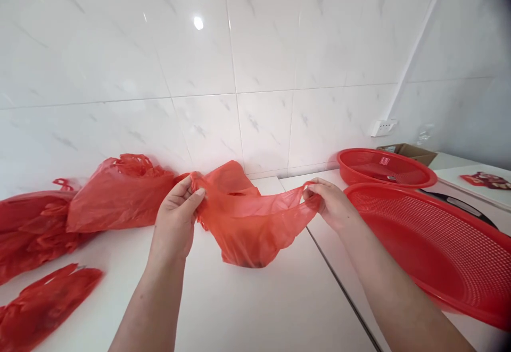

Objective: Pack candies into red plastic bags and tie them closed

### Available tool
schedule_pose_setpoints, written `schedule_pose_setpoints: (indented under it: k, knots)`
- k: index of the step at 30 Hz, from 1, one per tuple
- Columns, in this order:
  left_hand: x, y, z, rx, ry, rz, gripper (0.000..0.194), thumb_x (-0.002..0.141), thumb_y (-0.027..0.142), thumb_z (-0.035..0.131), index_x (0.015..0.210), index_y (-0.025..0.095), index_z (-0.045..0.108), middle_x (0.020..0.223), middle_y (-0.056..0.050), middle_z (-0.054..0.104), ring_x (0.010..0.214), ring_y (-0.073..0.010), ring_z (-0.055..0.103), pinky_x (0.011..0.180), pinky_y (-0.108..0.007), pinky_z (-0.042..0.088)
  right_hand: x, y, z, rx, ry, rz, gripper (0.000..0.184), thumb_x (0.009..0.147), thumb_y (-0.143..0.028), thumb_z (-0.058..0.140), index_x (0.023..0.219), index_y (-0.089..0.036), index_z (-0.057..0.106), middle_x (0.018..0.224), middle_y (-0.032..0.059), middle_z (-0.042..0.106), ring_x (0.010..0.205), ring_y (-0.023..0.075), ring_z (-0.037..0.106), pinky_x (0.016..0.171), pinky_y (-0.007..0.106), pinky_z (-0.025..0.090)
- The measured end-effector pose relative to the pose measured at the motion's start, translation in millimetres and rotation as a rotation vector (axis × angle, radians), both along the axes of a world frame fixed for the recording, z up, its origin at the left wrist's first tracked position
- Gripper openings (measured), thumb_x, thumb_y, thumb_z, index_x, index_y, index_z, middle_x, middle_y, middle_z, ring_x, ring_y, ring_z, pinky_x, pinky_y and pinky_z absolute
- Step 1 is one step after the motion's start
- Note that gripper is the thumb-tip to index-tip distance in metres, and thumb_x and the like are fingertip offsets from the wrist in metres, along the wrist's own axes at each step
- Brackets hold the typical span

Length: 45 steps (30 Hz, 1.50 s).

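Note:
A thin red plastic bag (251, 235) is stretched between my two hands above the white table. My left hand (178, 213) pinches its left handle between thumb and fingers. On the other side, my right hand (327, 200) grips the right handle. The bag's mouth is spread wide, and its lower part sags with something dark at the bottom that I cannot make out. Behind it, against the wall, sits another red bag (229, 175), partly covered by the one I hold.
Filled red bags (120, 195) line the left side, with a smaller red bag (51, 301) nearer me. Right of a table seam (339, 283) stand a large red perforated basket (407, 245) and a red basin (387, 168). Behind them are a cardboard box (411, 154) and a wall socket (384, 127).

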<state>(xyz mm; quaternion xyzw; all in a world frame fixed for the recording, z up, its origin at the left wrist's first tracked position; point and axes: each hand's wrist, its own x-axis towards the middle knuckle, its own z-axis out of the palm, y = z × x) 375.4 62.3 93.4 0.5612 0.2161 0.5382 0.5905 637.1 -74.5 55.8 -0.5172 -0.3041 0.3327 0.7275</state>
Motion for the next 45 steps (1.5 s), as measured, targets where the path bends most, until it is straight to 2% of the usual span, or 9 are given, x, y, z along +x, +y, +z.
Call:
schedule_pose_setpoints:
  k: [3, 7, 10, 18, 23, 29, 34, 39, 45]
  knots:
    - [31.5, -25.8, -0.7, 0.059, 0.111, -0.061, 0.049, 0.072, 0.023, 0.069, 0.119, 0.026, 0.057, 0.088, 0.000, 0.063, 0.081, -0.0126, 0.059, 0.075, -0.025, 0.046, -5.2, 19.4, -31.2, 0.021, 0.260, -0.011, 0.021, 0.069, -0.035, 0.064, 0.060, -0.020, 0.053, 0.060, -0.0005, 0.061, 0.053, 0.0110, 0.051, 0.049, 0.022, 0.039]
    - [62.1, -52.0, -4.6, 0.055, 0.411, -0.463, 0.061, 0.071, 0.021, 0.069, 0.128, 0.024, 0.050, 0.082, -0.002, 0.064, 0.076, -0.0155, 0.059, 0.077, -0.032, 0.046, -17.2, 33.0, -82.1, -0.075, 0.366, 0.047, 0.021, 0.067, -0.035, 0.069, 0.061, -0.019, 0.057, 0.062, 0.0032, 0.064, 0.050, 0.0125, 0.052, 0.048, 0.024, 0.039]
    - [56.2, -42.4, -7.2, 0.017, 0.300, -0.170, 0.062, 0.075, 0.027, 0.066, 0.132, 0.023, 0.044, 0.076, 0.001, 0.058, 0.069, -0.0130, 0.057, 0.073, -0.030, 0.046, -14.6, 21.2, -102.5, -0.039, 0.378, 0.011, 0.026, 0.071, -0.045, 0.068, 0.082, -0.021, 0.064, 0.069, 0.0023, 0.066, 0.054, 0.0115, 0.052, 0.050, 0.023, 0.040]
    - [39.0, -29.3, 1.0, 0.284, 0.129, 0.126, 0.057, 0.076, 0.029, 0.063, 0.129, 0.028, 0.043, 0.075, 0.002, 0.053, 0.064, -0.0114, 0.052, 0.067, -0.027, 0.046, 1.7, -0.3, -62.2, 0.166, 0.000, -0.003, 0.031, 0.077, -0.037, 0.063, 0.105, -0.024, 0.062, 0.067, -0.0030, 0.055, 0.064, 0.0111, 0.049, 0.060, 0.022, 0.039]
    - [40.0, -24.5, -6.4, 0.300, 0.557, 0.066, 0.063, 0.077, 0.032, 0.062, 0.136, 0.026, 0.039, 0.063, 0.005, 0.047, 0.057, -0.0123, 0.050, 0.057, -0.027, 0.044, 9.1, 6.5, -49.4, -0.189, -0.420, -0.157, 0.038, 0.072, -0.028, 0.059, 0.110, -0.025, 0.063, 0.063, -0.0048, 0.051, 0.061, 0.0134, 0.052, 0.062, 0.027, 0.043]
    - [21.2, -21.4, -5.0, 0.514, 0.541, 0.200, 0.060, 0.080, 0.030, 0.060, 0.136, 0.032, 0.039, 0.075, 0.001, 0.057, 0.070, -0.0156, 0.056, 0.066, -0.030, 0.048, 10.8, -7.3, -41.4, -0.170, -0.562, -0.113, 0.048, 0.075, -0.025, 0.052, 0.122, -0.029, 0.055, 0.081, -0.0026, 0.061, 0.078, 0.0153, 0.060, 0.071, 0.029, 0.048]
    - [-7.8, -22.4, -50.3, 0.558, 0.612, 0.096, 0.033, 0.081, 0.032, 0.059, 0.114, 0.028, 0.062, 0.109, -0.006, 0.063, 0.095, -0.0220, 0.058, 0.082, -0.036, 0.048, -1.3, -44.1, -65.7, -0.270, -0.611, -0.119, 0.038, 0.077, -0.025, 0.049, 0.114, -0.030, 0.058, 0.108, 0.0012, 0.064, 0.096, 0.0188, 0.060, 0.077, 0.030, 0.048]
    - [-36.9, -10.7, -124.1, 0.142, 0.284, 0.354, 0.032, 0.086, 0.045, 0.045, 0.106, 0.024, 0.059, 0.100, -0.005, 0.063, 0.091, -0.0208, 0.059, 0.077, -0.035, 0.050, -15.8, -79.0, -111.2, -0.261, -0.495, -0.139, 0.040, 0.081, -0.040, 0.053, 0.119, -0.028, 0.054, 0.122, 0.0048, 0.058, 0.113, 0.0241, 0.052, 0.095, 0.038, 0.041]
    - [-24.5, 5.8, -175.1, -0.174, 0.786, 0.212, 0.038, 0.065, 0.036, 0.066, 0.102, 0.024, 0.062, 0.097, -0.006, 0.068, 0.081, -0.0235, 0.062, 0.072, -0.036, 0.046, -25.9, -66.3, -147.4, -0.408, -0.168, -0.078, 0.041, 0.074, -0.041, 0.065, 0.111, -0.027, 0.059, 0.099, 0.0061, 0.065, 0.087, 0.0241, 0.062, 0.073, 0.037, 0.049]
